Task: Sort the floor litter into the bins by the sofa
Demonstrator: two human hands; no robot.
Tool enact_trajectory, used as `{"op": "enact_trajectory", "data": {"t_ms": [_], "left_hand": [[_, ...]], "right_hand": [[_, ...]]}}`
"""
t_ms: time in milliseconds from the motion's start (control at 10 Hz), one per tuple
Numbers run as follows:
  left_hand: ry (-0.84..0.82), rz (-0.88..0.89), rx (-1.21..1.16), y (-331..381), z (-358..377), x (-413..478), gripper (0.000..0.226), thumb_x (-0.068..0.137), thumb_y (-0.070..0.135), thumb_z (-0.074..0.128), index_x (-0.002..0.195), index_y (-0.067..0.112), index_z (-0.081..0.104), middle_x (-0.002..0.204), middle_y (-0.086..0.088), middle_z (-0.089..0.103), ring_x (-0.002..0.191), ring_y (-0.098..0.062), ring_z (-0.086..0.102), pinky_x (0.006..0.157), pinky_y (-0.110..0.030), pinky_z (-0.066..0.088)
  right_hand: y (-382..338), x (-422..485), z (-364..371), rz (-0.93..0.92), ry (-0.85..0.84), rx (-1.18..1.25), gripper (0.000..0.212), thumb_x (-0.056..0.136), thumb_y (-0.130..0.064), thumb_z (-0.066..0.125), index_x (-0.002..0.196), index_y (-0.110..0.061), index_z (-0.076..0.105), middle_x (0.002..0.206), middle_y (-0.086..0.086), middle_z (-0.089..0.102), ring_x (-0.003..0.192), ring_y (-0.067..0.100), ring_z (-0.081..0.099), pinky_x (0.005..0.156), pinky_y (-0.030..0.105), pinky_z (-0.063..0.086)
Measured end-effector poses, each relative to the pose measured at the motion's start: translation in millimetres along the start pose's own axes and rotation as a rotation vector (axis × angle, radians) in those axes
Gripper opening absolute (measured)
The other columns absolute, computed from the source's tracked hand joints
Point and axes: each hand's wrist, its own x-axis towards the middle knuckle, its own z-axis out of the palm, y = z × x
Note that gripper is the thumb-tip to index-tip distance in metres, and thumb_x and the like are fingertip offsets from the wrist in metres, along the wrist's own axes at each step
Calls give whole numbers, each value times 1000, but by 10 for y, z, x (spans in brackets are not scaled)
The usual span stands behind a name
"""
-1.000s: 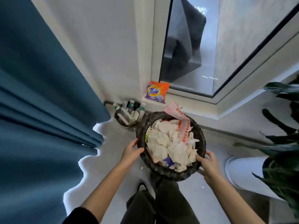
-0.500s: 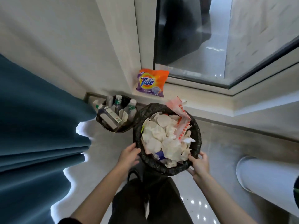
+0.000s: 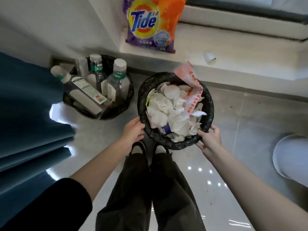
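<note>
This is a home, a corner of a living room beside a big window. The floor [image 3: 250,114] is glossy grey tile that mirrors the ceiling lights, and a plain white wall [image 3: 58,22] meets a pale window frame [image 3: 241,15] above a low ledge [image 3: 216,44]. A bag of Tide washing powder [image 3: 150,25] leans on that ledge. Blue fabric [image 3: 25,105] hangs in deep folds on the left, a curtain by the look of it. Two small household bins lined with black bags stand on the floor: a bottle bin [image 3: 116,112] filled with plastic bottles [image 3: 116,80], and a paper bin [image 3: 166,140] heaped with crumpled tissues [image 3: 166,110]. A white pot [image 3: 286,157] stands at the right.
</note>
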Motion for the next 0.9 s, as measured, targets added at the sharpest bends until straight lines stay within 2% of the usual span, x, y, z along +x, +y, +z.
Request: {"op": "enact_trajectory", "data": {"t_ms": [100,200,300,500,700,800,900], "left_hand": [[-7,1,3,-20,48,294,46,95,16,50,139,26,42,110,7,57,105,-17,57,95,-31,45],[-9,11,0,-29,45,530,45,94,18,52,138,27,43,114,6,58,104,-16,58,94,-30,44],[-6,19,3,-33,33,714,48,93,15,51,138,29,43,121,6,58,107,-16,58,93,-29,44],[18,66,8,-64,66,933,58,93,3,42,143,32,35,125,10,53,114,-16,54,92,-31,45],[24,89,-32,-80,12,1128,63,93,1,40,146,33,27,141,10,43,122,-13,48,92,-33,46],[19,102,-69,-50,-9,1145,61,93,4,42,145,33,28,144,11,41,126,-14,46,92,-32,45],[62,53,-52,-26,-41,1064,56,94,9,44,143,34,34,142,7,43,127,-15,44,94,-32,42]], "right_hand": [[89,307,114,25,20,4,53,90,10,50,133,-17,35,129,11,56,96,21,59,73,39,54],[131,531,195,41,5,6,55,90,10,49,135,-18,34,129,12,55,98,23,59,72,36,52],[156,679,283,55,-3,5,56,90,11,48,135,-19,33,128,13,55,98,23,59,79,38,52],[156,895,541,52,-39,30,58,89,14,46,136,-17,33,128,13,56,101,24,58,88,41,52],[189,1037,763,45,-51,32,55,88,16,44,133,-14,35,132,13,54,113,28,57,88,42,51],[185,1047,780,32,-101,23,57,89,13,48,135,-16,33,130,11,55,112,26,59,87,39,52],[188,967,697,96,-36,-22,59,89,6,54,138,-19,33,128,10,55,110,23,59,88,37,51]]}}
